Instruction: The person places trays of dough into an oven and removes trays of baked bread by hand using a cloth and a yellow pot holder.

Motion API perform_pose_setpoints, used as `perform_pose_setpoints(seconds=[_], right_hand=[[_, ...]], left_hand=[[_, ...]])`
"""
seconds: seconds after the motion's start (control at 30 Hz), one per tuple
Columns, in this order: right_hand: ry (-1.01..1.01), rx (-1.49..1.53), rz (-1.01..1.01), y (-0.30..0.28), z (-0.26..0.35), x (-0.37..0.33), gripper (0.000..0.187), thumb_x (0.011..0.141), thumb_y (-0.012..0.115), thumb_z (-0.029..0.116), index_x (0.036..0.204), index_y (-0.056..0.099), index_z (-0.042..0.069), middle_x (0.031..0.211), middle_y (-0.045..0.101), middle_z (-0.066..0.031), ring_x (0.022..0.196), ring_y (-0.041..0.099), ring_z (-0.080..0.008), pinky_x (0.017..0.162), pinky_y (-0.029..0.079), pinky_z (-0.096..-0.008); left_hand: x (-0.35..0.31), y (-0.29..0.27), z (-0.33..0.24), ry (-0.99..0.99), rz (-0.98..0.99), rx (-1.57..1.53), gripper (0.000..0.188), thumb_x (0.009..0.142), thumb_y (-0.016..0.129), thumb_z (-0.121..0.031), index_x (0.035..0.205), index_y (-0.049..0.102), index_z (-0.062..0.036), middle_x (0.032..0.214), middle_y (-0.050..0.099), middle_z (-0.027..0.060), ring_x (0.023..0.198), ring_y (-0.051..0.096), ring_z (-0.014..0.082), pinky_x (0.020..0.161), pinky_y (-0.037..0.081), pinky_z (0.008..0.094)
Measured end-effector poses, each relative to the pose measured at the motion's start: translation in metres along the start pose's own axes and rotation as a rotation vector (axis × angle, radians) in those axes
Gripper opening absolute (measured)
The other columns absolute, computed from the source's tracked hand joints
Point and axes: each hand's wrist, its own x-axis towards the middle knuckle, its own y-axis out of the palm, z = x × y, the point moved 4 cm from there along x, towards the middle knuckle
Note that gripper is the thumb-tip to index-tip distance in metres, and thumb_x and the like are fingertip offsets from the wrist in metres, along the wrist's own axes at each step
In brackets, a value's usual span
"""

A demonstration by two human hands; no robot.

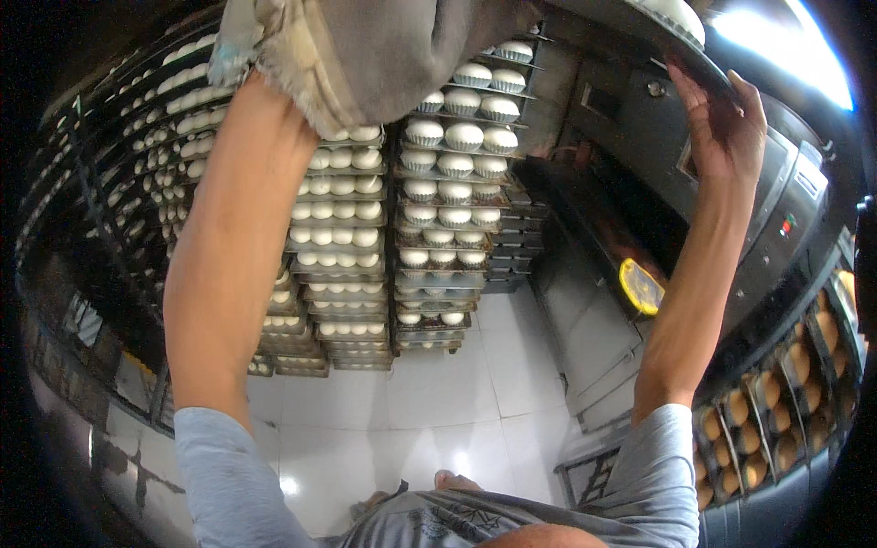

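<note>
A dark baking tray is raised high at the top right, with a white dough piece showing at its edge. My right hand grips the tray's near edge, palm turned up and fingers bent around the rim. A thick, frayed grey-brown cloth covers my left hand, so its fingers are hidden. Only the wrist and forearm come out below it. Behind the cloth, tall racks carry trays of white dough pieces; others sit in fluted cups.
To the right stands a dark metal oven with a control panel. A yellow-rimmed round object lies on its ledge. Browned buns fill a rack at the lower right. More racked trays line the left, above a white tiled floor.
</note>
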Motion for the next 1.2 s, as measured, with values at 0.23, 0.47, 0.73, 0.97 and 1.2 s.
perform_pose_setpoints(seconds=[0.23,0.47,0.73,0.97,1.2], right_hand=[[-0.059,-0.134,-0.12,0.043,0.036,-0.121,0.033,0.088,0.054,0.008,0.109,0.046,-0.016,0.116,0.056,-0.0332,0.109,0.058,-0.0496,0.094,0.054,-0.058],[-0.069,-0.143,-0.355,0.049,0.06,-0.256,0.029,0.089,0.053,0.011,0.11,0.059,-0.008,0.113,0.066,-0.0197,0.106,0.065,-0.0299,0.092,0.054,-0.0472],[-0.01,-0.23,-0.768,0.0,0.047,-0.423,0.044,0.082,0.057,0.009,0.122,0.053,-0.007,0.117,0.063,-0.0162,0.109,0.062,-0.0231,0.099,0.048,-0.0378],[0.185,-0.094,-0.904,-0.05,0.026,-0.55,0.052,0.082,0.057,0.003,0.131,0.046,-0.006,0.127,0.058,-0.0173,0.121,0.055,-0.0274,0.109,0.042,-0.0423],[0.29,-0.04,-1.07,-0.056,0.015,-0.598,0.047,0.079,0.06,0.0,0.125,0.053,-0.004,0.123,0.062,-0.0143,0.116,0.058,-0.0258,0.108,0.042,-0.0399]], left_hand=[[-0.066,-0.031,-0.031,0.196,-0.197,1.158,0.034,0.091,0.058,-0.017,0.122,0.059,-0.0024,0.102,0.067,0.0082,0.073,0.06,0.0147,0.069,0.056,0.0253],[-0.13,-0.083,-0.087,1.846,0.204,2.577,0.032,0.088,0.061,-0.015,0.118,0.06,-0.0011,0.105,0.065,0.0082,0.085,0.059,0.0154,0.079,0.05,0.0275],[-0.189,-0.148,-0.23,2.048,-0.254,2.19,0.033,0.086,0.063,-0.013,0.115,0.06,0.0004,0.108,0.063,0.0073,0.096,0.057,0.0158,0.09,0.044,0.0292],[-0.249,-0.199,-0.337,1.845,-0.385,2.087,0.037,0.084,0.062,-0.012,0.119,0.059,0.0006,0.107,0.063,0.0043,0.096,0.058,0.0144,0.091,0.044,0.029],[-0.266,-0.217,-0.354,1.846,-0.617,2.066,0.03,0.086,0.059,-0.01,0.115,0.061,-0.0012,0.105,0.064,0.0026,0.096,0.058,0.0136,0.09,0.045,0.0282]])
